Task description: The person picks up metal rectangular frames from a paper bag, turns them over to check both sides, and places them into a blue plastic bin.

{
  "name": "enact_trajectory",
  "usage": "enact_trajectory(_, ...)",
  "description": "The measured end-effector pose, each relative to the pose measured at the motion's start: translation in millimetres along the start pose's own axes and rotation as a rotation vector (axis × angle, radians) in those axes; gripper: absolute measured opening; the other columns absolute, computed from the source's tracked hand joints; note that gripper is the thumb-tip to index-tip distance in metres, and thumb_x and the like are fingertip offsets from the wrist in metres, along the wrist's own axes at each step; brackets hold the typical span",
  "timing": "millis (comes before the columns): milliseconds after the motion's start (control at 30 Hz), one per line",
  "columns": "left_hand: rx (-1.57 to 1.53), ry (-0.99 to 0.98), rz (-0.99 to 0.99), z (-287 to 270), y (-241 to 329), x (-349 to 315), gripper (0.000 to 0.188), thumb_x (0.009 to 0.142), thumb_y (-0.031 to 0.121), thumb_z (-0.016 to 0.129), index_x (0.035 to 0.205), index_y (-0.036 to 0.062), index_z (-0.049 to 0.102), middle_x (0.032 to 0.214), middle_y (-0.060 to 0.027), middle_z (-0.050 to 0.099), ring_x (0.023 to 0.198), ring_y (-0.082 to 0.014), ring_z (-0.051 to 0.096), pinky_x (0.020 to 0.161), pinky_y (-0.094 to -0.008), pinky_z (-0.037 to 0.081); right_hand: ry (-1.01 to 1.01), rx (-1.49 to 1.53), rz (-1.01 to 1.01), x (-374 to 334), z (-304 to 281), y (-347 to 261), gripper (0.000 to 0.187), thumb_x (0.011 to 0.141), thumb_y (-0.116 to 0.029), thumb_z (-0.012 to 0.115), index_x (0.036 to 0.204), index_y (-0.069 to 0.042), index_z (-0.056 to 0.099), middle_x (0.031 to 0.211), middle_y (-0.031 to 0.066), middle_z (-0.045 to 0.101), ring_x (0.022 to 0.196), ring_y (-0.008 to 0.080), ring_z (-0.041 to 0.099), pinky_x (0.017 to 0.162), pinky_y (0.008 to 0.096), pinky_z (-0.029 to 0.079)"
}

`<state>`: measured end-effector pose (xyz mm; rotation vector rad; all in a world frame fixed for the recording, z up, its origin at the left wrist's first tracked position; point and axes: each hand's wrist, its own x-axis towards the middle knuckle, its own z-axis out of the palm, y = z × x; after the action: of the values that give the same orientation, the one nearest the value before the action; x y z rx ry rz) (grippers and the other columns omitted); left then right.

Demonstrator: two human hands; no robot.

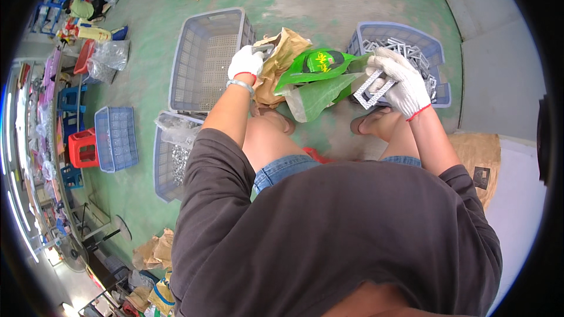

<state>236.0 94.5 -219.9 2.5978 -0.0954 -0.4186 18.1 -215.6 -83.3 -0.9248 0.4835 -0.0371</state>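
Observation:
Both my hands wear white knitted gloves with red cuffs. My left hand is closed on a small grey metal piece beside a crumpled brown paper sack. My right hand grips flat rectangular metal frames; its fingers hide part of them, so how many it holds is unclear. Between my hands lies a green plastic bag with a dark printed patch, next to the sack. Behind my right hand stands a grey-blue crate heaped with similar metal frames.
A large grey plastic crate stands at the left, with another crate of small metal parts nearer me. Farther left are a blue basket and a red stool. A wall bounds the right side, with cardboard against it.

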Motion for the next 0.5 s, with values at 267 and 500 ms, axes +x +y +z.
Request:
enact_trajectory(267,0.233,-0.220,0.022,-5,15,-2,0.064,0.081,0.052,0.059,0.123,0.0041,0.059,0.125,-0.0249,0.060,0.117,-0.0388,0.058,0.099,-0.0446,0.045,-0.268,0.269,0.070,29,25,4,0.032,0.092,-0.005,0.059,0.123,0.001,0.051,0.112,0.0174,0.062,0.100,0.0331,0.062,0.083,0.0411,0.055)
enact_trajectory(500,0.053,-0.072,-0.166,41,-25,-13,0.066,0.081,0.055,0.059,0.120,0.0024,0.064,0.121,-0.0275,0.062,0.116,-0.0414,0.058,0.097,-0.0445,0.047,-0.235,0.226,0.055,37,35,11,0.034,0.092,-0.004,0.059,0.124,0.001,0.052,0.114,0.0192,0.064,0.102,0.0341,0.063,0.084,0.0427,0.055)
